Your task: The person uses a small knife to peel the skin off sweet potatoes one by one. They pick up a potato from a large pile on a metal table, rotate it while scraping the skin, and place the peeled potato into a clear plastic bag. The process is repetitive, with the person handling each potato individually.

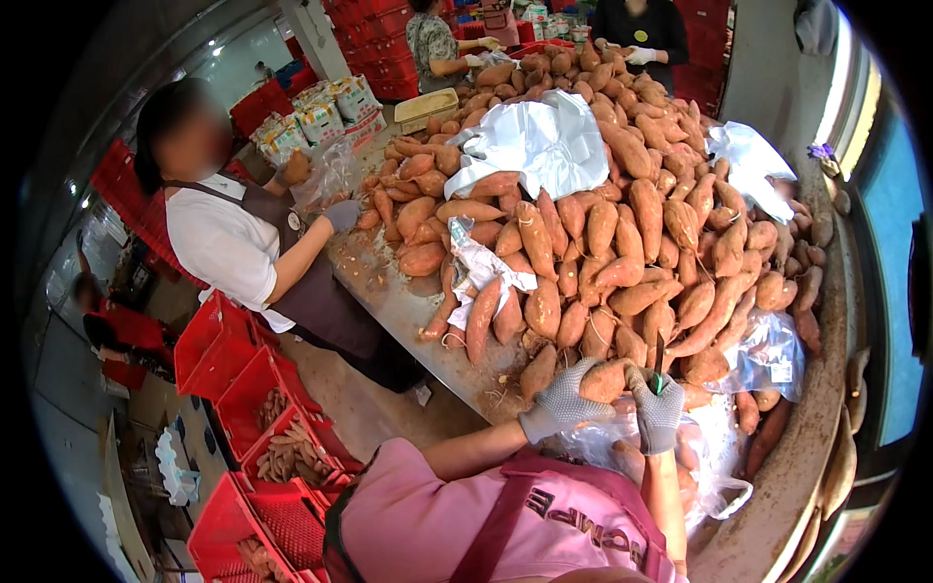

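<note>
My left hand, in a grey dotted work glove, grips a sweet potato. Gloved the same way, my right hand holds a small knife with a green handle, its blade pointing up and away from me. The right fingers also touch the end of the held sweet potato. Beneath both hands lies a clear plastic bag with sweet potatoes inside. A large heap of sweet potatoes covers most of the metal table in front of me.
White plastic sheets and a crumpled paper scrap lie on the heap. Red crates holding sweet potatoes stand at left. A co-worker stands at the table's left side, others at the far end. A ledge runs along the right.
</note>
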A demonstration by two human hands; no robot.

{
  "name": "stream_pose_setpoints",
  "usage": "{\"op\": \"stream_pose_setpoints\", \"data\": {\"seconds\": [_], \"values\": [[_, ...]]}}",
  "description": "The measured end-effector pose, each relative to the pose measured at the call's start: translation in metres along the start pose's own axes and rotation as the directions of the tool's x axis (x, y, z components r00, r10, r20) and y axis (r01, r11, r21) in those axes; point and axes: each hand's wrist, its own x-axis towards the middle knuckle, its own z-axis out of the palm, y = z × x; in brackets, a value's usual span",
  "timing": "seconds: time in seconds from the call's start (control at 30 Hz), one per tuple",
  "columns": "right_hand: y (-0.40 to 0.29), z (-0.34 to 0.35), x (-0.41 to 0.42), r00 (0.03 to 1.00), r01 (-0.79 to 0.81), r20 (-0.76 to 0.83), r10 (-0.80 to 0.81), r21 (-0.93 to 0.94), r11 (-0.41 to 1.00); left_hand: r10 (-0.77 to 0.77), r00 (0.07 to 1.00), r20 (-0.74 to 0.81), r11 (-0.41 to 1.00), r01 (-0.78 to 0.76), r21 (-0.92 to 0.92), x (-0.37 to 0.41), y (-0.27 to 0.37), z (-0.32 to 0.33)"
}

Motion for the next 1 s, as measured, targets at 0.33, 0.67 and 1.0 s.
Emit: {"op": "stream_pose_setpoints", "data": {"seconds": [0.33,0.67,1.0], "values": [[-0.02,-0.001,-0.006,0.974,0.226,0.065,-0.219,-0.125,0.966,0.141,0.99,0.024,0.989,-0.142,0.033,-0.002,0.019,-0.006],[-0.013,-0.009,-0.004,0.985,0.169,0.076,-0.155,-0.229,0.959,0.159,0.984,0.085,0.987,-0.16,0.011,-0.006,0.017,-0.004],[0.012,0.003,-0.008,0.993,0.102,0.062,-0.102,0.005,0.995,0.033,0.999,0.031,0.989,-0.028,-0.143,-0.009,0.017,-0.003]]}}
